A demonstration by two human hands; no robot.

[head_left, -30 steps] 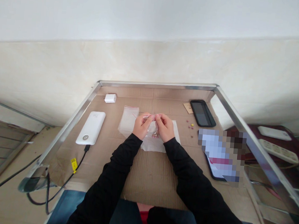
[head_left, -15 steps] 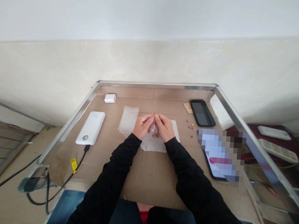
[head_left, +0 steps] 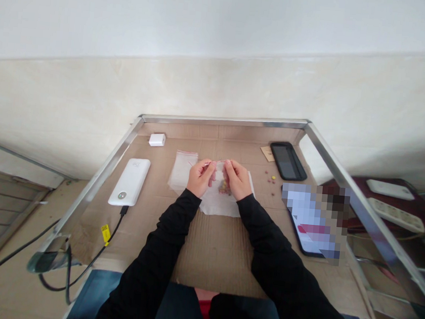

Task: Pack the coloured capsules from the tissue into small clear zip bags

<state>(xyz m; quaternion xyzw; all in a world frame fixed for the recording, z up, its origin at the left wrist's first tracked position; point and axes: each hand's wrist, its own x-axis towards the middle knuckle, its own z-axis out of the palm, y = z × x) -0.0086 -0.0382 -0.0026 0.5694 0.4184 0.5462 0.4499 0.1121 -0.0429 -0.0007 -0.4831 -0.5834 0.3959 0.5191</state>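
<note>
Between my two hands hangs a small clear zip bag (head_left: 218, 177) with a red strip along its top edge. Small pieces, some yellowish and some reddish, show in its lower part; their kind is too small to make out. My left hand (head_left: 200, 177) pinches one top corner, thumb against fingers. The other corner is pinched by my right hand (head_left: 237, 179). Underneath lies a white sheet of paper (head_left: 219, 208) on the cardboard. A stack of clear zip bags (head_left: 182, 172) rests just left of my left hand, and a thin reddish stick or strip pokes out there.
Several small pills (head_left: 273, 178) lie right of my right hand. Beyond are a black phone (head_left: 288, 161) on a brown card (head_left: 267, 153) and a larger lit phone (head_left: 309, 222). A white power bank (head_left: 129, 182) with a cable and a white charger (head_left: 157, 140) sit left. A metal frame (head_left: 223, 120) edges the cardboard.
My hands have moved slightly apart, from thumbs together to holding the bag's top stretched between them. The bag's contents show more clearly.
</note>
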